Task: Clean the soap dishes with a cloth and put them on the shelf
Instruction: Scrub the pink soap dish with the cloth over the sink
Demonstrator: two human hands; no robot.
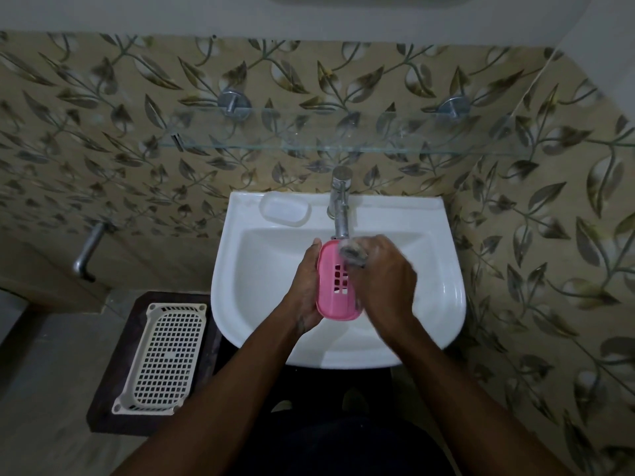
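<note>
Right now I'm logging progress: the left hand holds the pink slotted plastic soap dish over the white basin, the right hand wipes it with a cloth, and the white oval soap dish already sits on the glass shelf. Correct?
Not quite. The head view shows the white oval soap dish on the white basin's back rim, left of the metal tap, not on the glass shelf. The rest holds: left hand holds the pink slotted plastic soap dish, right hand wipes with the cloth.

The wall [103,139] is tiled in a beige leaf pattern, with plain white above. A white basin [233,269] is fixed to it. A dark stool [103,400] is set on the grey floor [41,389]. Lighting is dim.
</note>
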